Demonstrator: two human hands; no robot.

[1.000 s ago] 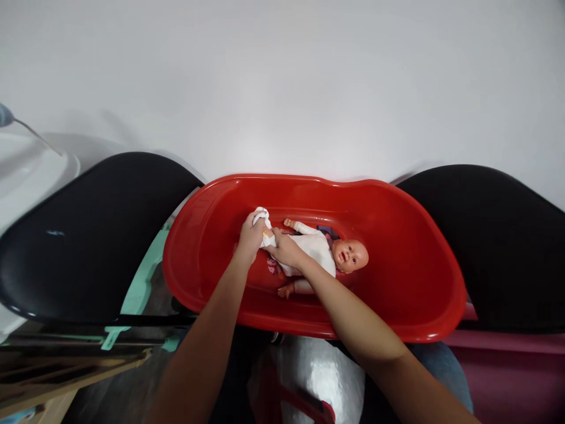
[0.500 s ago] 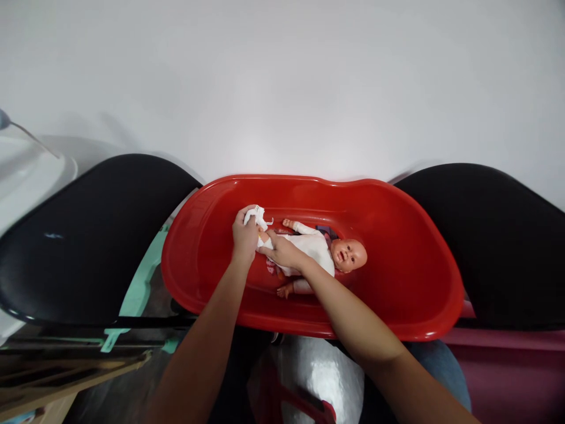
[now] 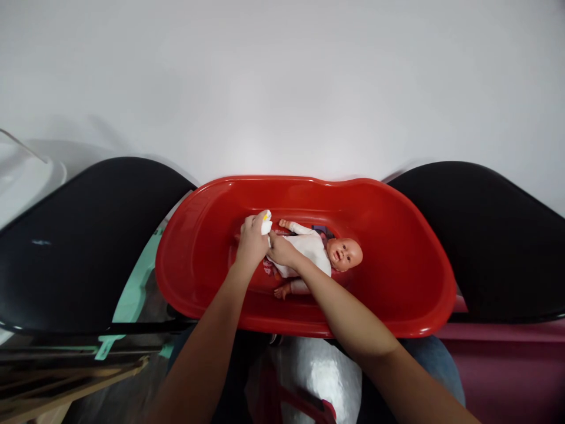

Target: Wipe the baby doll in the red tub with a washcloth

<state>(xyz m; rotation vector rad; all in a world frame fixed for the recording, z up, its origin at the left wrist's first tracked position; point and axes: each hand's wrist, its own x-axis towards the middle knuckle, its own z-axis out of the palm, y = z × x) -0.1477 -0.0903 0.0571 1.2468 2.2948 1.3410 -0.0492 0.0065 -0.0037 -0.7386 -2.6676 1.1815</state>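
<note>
A baby doll (image 3: 309,252) in a white long-sleeved top lies on its back in a red baby bathtub (image 3: 392,235), head to the right and arms spread. My left hand (image 3: 252,240) is closed around a white diaper (image 3: 266,225) with a yellow mark, at the doll's lower end. My right hand (image 3: 282,250) rests against the doll's lower body, its fingers bent in close to the left hand and the diaper. What the right fingertips grip is hidden, and both hands cover the doll's legs.
Black chair seats stand at the left (image 3: 88,247) and right (image 3: 507,241) under the tub's ends. A white wall (image 3: 282,88) rises behind. Dark patterned printing shows on the tub floor under the doll. A mint-green plastic part (image 3: 135,294) is below the left seat.
My left hand has turned over and moved slightly right, closer to my right hand. The diaper is now more covered by its fingers. The view has shifted a little.
</note>
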